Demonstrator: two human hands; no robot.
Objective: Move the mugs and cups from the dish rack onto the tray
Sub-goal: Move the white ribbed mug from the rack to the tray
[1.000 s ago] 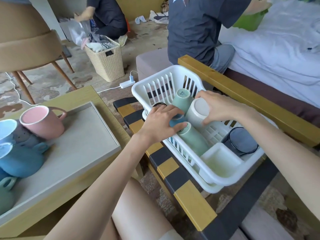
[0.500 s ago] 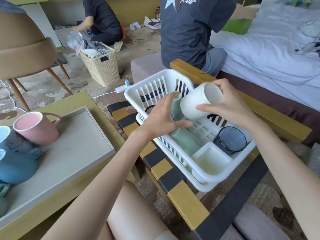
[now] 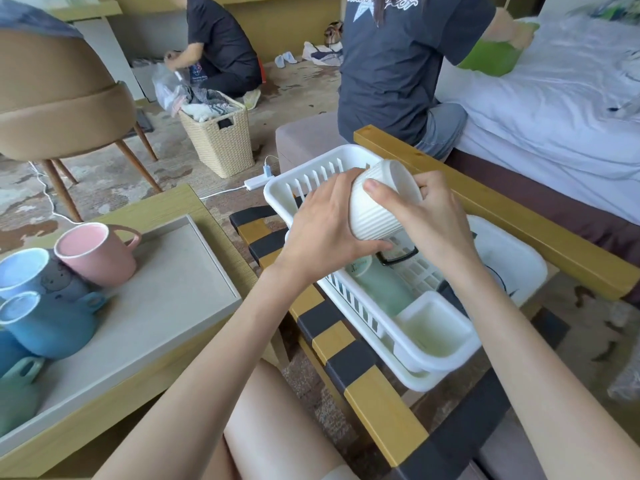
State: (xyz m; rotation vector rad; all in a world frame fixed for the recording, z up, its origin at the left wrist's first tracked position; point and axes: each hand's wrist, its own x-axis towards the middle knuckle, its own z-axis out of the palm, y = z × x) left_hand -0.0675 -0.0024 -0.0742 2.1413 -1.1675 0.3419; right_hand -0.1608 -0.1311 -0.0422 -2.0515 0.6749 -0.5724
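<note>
A white ribbed cup (image 3: 377, 206) is held above the white dish rack (image 3: 433, 355), tilted with its mouth facing away. My right hand (image 3: 433, 220) grips its right side, thumb across the front. My left hand (image 3: 325, 226) wraps its left side and base. Below the cup, a pale green cup (image 3: 377, 289) lies on its side in the rack, beside a dark-rimmed glass (image 3: 398, 256), mostly hidden. The grey tray (image 3: 180, 282) at the left carries a pink mug (image 3: 97, 254), blue mugs (image 3: 45, 320) and a green mug (image 3: 17, 393).
The rack rests on a yellow-and-black slatted stand (image 3: 346, 344) with a wooden rail (image 3: 519, 216) behind it. One person sits on a bench (image 3: 304, 140) just beyond the rack, another crouches by a wicker basket (image 3: 218, 140). A tan chair (image 3: 62, 109) stands at the far left.
My right hand lifted the white cup out of the rack and swung it leftward. My left hand left the cups in the rack and closed on the white cup.
</note>
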